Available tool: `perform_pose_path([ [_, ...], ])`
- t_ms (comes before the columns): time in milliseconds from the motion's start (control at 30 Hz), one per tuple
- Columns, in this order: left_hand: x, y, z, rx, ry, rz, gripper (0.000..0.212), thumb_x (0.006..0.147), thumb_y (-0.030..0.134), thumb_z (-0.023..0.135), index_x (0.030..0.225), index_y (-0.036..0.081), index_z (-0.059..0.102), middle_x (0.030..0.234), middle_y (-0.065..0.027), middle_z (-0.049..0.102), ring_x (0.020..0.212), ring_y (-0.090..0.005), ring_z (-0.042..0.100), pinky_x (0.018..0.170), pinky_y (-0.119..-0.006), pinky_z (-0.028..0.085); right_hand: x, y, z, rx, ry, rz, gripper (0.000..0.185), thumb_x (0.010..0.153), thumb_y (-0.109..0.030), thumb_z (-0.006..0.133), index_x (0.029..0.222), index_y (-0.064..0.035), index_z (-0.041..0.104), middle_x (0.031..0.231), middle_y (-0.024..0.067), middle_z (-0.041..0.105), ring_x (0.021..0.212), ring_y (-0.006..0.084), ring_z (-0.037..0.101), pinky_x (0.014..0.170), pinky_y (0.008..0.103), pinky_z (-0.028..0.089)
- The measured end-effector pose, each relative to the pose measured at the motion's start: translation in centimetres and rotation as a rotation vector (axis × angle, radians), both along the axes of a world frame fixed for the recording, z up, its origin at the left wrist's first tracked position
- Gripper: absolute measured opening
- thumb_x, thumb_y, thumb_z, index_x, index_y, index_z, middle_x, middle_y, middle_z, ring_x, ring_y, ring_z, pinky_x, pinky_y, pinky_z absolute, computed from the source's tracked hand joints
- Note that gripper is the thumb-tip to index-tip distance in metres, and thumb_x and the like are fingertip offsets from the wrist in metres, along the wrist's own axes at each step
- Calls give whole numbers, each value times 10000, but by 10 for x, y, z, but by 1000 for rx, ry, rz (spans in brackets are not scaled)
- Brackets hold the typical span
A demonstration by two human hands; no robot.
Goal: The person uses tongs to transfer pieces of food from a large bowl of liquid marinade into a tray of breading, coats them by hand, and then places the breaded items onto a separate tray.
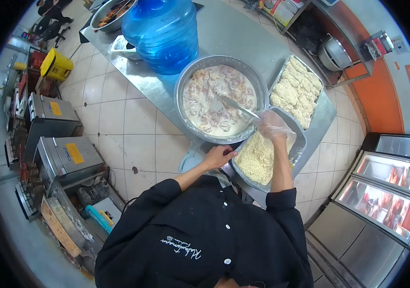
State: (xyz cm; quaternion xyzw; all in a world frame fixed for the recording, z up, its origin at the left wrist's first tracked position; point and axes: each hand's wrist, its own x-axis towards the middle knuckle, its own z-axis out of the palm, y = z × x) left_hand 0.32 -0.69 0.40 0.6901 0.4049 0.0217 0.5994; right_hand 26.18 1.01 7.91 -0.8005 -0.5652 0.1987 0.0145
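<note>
In a plastic glove, my right hand [270, 125] grips the handle of a metal utensil [242, 108], whose far end dips into a creamy batter. Raw-looking meat pieces [214, 90] lie in that batter. A large round metal bowl [260, 81] holds it all. Beneath my right forearm is a grey tub [300, 142], with pale yellow crumbs [257, 158] inside. My bare left hand [220, 157] is near the bowl's lower edge and the tub's left rim, fingers curled. Whether it grips anything is hidden.
A blue water jug [161, 36] stands left of the bowl on the steel table [233, 28]. Crumb-coated pieces [295, 90] fill a tray at right. Another metal bowl [100, 16] sits at the table's far left. Fryers [68, 154] line the left; a lit refrigerator [381, 201] stands right.
</note>
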Motion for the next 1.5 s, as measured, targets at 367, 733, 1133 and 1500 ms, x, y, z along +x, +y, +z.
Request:
perform_pose_path([
  [367,-2,0,-7,39,-23,9,428,893,452,690,995,37,717,860,-151,728,814,-280,712,764,-389,541,13,-12,75,-15,193,23,315,895,-325,654,1111,-111,735,920,184,697,879,329,670,807,439,510],
  [733,-3,-3,-8,33,-38,21,415,920,448,649,992,45,713,825,-142,701,794,-271,670,757,-402,509,17,-6,129,291,22,61,353,904,-413,663,1128,-149,733,864,135,702,808,302,677,764,420,530],
  [1133,-2,3,11,-36,14,-25,599,915,500,645,1167,-43,673,1132,-241,694,1103,-378,654,966,-427,487,-49,4,106,21,-133,183,299,939,-215,486,803,-54,699,857,231,695,812,389,695,720,506,546],
  [1500,0,-3,-4,116,-26,12,534,913,498,650,1069,-11,699,935,-178,727,859,-283,702,793,-381,531,-35,32,72,81,-178,-37,236,912,-213,547,866,-60,721,856,188,719,793,374,712,683,480,564],
])
